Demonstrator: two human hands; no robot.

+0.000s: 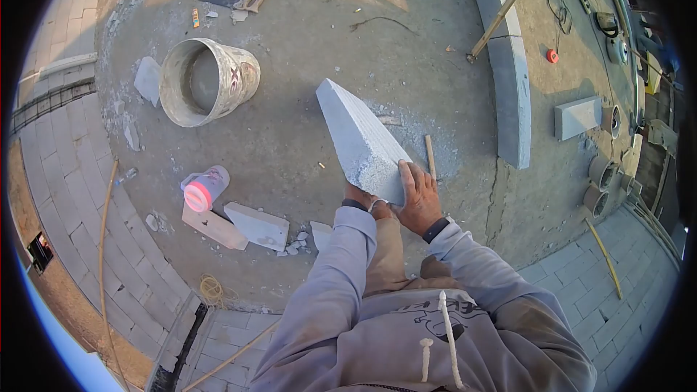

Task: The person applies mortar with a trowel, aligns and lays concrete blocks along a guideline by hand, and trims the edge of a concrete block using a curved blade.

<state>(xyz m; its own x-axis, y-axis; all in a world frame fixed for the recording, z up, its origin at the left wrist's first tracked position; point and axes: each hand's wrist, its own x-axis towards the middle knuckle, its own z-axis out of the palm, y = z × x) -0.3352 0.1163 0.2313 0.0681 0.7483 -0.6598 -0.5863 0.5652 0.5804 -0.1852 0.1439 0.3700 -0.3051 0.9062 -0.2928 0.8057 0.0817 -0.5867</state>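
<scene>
A long pale aerated concrete block (356,131) is tilted in front of me, its near end rough and crumbly, its far end pointing up and left. My right hand (420,199) presses on the block's right side near the rough end, thumb and fingers against it. Beneath the near end, my left hand (369,199) grips the block, with most of its fingers hidden. Whether the far end touches the floor I cannot tell. White crumbs (428,145) and a thin wooden stick (430,156) lie on the floor to the right of the block.
A mortar-stained bucket (245,76) stands left of the block. Nearer are a pink-lidded jug (210,187) and broken block pieces (258,226). A handsaw (250,2) lies at the back. A low block wall (510,87) with a leaning pole (508,3) runs along the right.
</scene>
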